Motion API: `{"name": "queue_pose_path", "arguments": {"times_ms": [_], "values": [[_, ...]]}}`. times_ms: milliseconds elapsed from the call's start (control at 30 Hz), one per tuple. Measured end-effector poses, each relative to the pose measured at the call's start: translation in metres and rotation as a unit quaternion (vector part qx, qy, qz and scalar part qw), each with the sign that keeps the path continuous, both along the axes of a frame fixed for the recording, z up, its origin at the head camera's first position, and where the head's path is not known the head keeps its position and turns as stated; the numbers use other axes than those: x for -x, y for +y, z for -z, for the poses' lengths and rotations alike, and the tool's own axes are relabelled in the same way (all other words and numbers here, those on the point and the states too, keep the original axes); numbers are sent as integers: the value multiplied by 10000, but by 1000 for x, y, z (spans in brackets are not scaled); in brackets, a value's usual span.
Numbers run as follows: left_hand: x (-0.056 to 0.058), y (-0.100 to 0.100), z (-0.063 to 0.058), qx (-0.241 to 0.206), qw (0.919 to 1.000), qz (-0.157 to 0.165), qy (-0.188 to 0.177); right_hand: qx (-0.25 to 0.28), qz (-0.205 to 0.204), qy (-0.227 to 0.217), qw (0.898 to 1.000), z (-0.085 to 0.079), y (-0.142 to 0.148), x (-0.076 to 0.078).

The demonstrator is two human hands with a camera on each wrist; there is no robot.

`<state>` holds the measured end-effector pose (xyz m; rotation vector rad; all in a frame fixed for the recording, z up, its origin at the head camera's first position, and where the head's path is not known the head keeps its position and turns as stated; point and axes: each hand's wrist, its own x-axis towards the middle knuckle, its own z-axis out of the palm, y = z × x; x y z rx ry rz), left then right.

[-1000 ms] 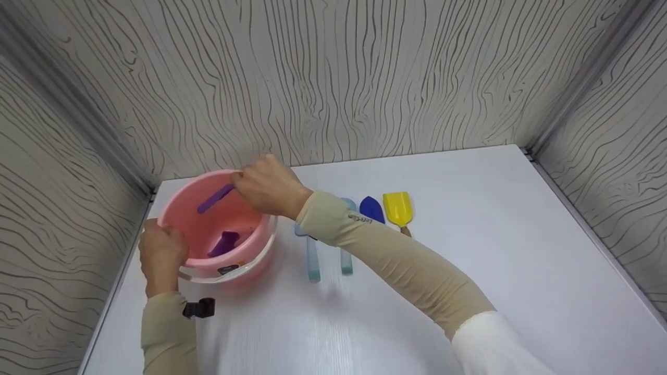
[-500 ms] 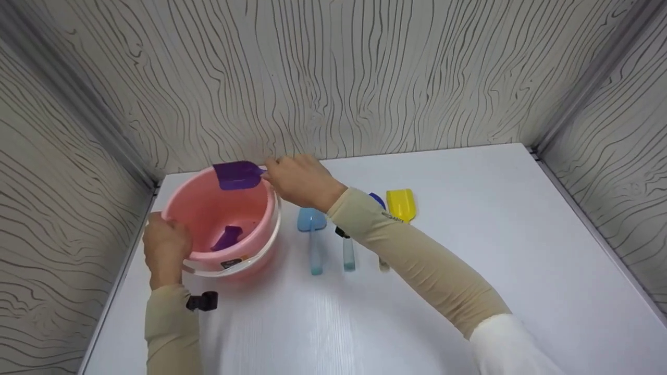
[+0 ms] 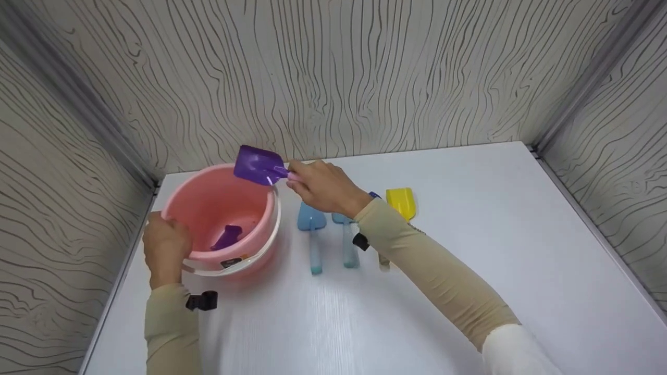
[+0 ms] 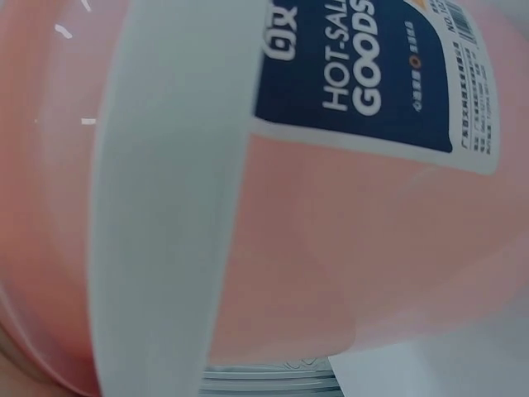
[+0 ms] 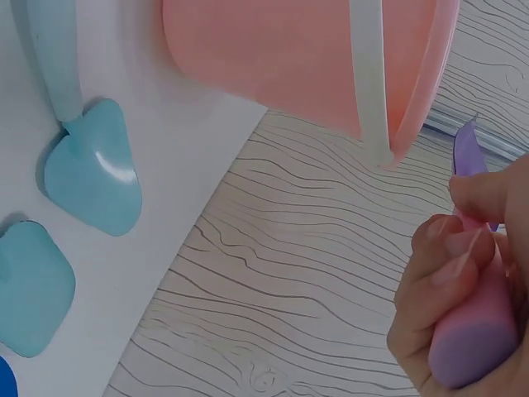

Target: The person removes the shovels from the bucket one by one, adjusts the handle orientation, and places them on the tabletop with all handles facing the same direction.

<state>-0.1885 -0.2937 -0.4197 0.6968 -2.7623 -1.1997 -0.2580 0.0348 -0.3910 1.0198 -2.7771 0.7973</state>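
My right hand [image 3: 328, 185] grips the pink handle [image 5: 475, 327] of a toy shovel with a purple blade [image 3: 259, 165]. The blade is raised over the far right rim of a pink bucket [image 3: 180, 203]. On the bucket's left rim, my left hand [image 3: 165, 244] holds the edge with its fingers bent over it. Another purple piece [image 3: 227, 238] lies at the bottom inside the bucket; its full shape cannot be made out. The bucket's white handle [image 4: 161, 198] hangs down along its outer side, beside a dark label [image 4: 355, 74].
Right of the bucket lie two light blue shovels [image 3: 311, 219], with a yellow shovel [image 3: 400, 203] farther right. A dark blue shovel [image 3: 374, 195] is mostly hidden by the right forearm. Wood-grain panels [image 3: 333, 78] stand behind and beside the white table [image 3: 469, 208].
My right hand has lifted the purple shovel up out of the bucket and moved right, so its blade now shows above the rim. The left hand stays on the bucket.
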Motion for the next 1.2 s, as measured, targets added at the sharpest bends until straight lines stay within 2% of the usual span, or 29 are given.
{"name": "queue_pose_path", "arguments": {"times_ms": [167,333,500,667,800,1000,1200], "values": [[0,1,2,-119,9998,25,-125,255,310,-346,9986,9,20,-9],[1,2,2,-107,9997,58,-203,207,621,-330,9973,18,41,-18],[1,3,0,-95,9997,99,-218,534,878,-443,9937,30,64,-23],[1,2,-2,-11,9996,144,-231,1030,1234,-802,9837,44,85,-27],[1,0,-2,-87,9995,99,-274,1339,1477,-915,9756,60,98,-32],[0,-1,-3,-165,9995,56,-275,1470,1944,-1061,9640,84,116,-39],[-1,-1,-5,-204,9994,19,-279,1439,2299,-1153,9556,99,139,-45]]}}
